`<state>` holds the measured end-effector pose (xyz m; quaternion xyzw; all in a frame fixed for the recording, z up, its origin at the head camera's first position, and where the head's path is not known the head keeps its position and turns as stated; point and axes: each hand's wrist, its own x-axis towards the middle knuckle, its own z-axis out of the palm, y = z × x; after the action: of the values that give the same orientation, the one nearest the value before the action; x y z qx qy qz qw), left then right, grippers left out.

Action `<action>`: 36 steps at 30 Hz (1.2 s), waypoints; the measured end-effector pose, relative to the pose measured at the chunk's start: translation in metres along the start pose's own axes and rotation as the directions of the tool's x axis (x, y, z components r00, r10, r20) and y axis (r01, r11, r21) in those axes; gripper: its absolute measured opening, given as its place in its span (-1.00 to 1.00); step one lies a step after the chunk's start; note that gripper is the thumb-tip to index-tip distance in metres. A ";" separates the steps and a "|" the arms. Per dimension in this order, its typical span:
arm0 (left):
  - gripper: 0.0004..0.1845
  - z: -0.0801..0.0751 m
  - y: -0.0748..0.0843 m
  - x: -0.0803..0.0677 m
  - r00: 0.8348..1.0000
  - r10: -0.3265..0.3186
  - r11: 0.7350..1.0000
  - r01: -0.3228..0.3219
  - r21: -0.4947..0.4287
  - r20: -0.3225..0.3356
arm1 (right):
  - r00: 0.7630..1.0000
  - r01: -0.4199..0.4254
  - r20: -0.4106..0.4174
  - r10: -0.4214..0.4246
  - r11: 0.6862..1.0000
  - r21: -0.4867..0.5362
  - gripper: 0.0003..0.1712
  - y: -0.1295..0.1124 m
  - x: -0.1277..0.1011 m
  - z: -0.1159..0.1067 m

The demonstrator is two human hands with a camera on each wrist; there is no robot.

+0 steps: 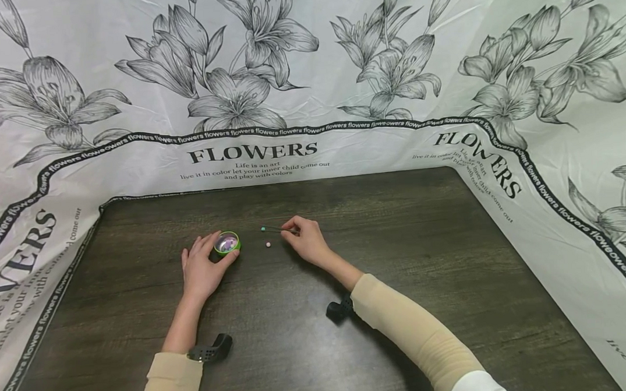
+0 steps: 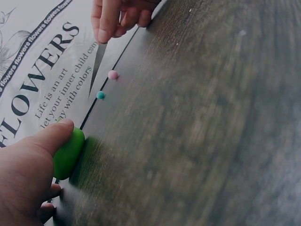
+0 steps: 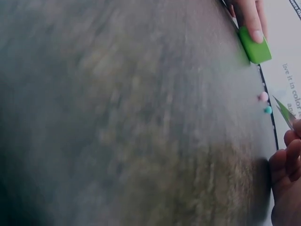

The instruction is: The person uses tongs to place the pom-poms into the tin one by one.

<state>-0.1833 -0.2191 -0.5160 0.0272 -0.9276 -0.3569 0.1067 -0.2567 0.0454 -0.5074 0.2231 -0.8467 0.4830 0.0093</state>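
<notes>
Head view takes in the whole dark wood-grain counter point(image 1: 400, 261), walled on three sides by a white sheet printed with lilies and the word FLOWERS point(image 1: 253, 152). Both hands lie near the middle of the counter: the left hand point(image 1: 201, 270) cups a small round green container point(image 1: 227, 243), thumb and fingers curled against its rim, and only this view looks down into its glossy purplish top. The right hand point(image 1: 305, 239) sits just to the right, fingertips pinching a thin needle-like tool point(image 1: 279, 229) that points left toward a teal bead point(image 1: 263, 228); whether the tip touches the bead cannot be told. A pink bead point(image 1: 267, 243) lies just below it, between the two hands, apart from the container. Left wrist view shows what the head camera cannot: the thumb pressed along the container's green side wall point(image 2: 68, 153), and beyond it the teal bead point(image 2: 100, 95) and pink bead point(image 2: 113, 75) lying separately on the wood, with the right hand's fingers point(image 2: 110, 21) pinched together above the tool's shaft. Right wrist view is heavily blurred, yet it gives the container point(image 3: 254, 44) side-on under a left fingertip, both beads near the counter's edge line, and a greenish glint of the tool beside the curled right fingers point(image 3: 288, 155).
</notes>
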 end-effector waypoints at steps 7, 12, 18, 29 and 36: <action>-0.22 0.000 0.000 -0.001 1.000 -0.005 1.000 0.005 0.003 0.003 | 1.000 0.010 -0.021 -0.010 1.000 -0.022 -0.88 0.004 0.000 0.002; -0.22 -0.001 0.000 0.000 1.000 -0.007 1.000 0.007 0.003 0.005 | 1.000 0.003 -0.022 -0.003 1.000 -0.029 -0.90 0.005 -0.001 0.002; -0.22 0.000 -0.001 0.000 1.000 -0.006 1.000 0.006 0.000 0.004 | 1.000 -0.008 -0.026 0.007 0.999 -0.045 -0.90 0.005 0.000 0.002; -0.22 0.001 -0.001 -0.001 1.000 0.009 1.000 -0.009 -0.007 -0.011 | 1.000 0.026 -0.006 -0.026 1.000 -0.014 -0.91 0.006 -0.002 0.001; -0.22 0.001 -0.001 -0.001 1.000 0.004 1.000 -0.004 -0.014 -0.007 | 0.999 0.047 -0.012 -0.048 0.999 -0.019 -0.92 0.007 -0.003 0.001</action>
<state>-0.1827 -0.2190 -0.5176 0.0260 -0.9247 -0.3633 0.1106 -0.2569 0.0482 -0.5145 0.2401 -0.8455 0.4761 0.0281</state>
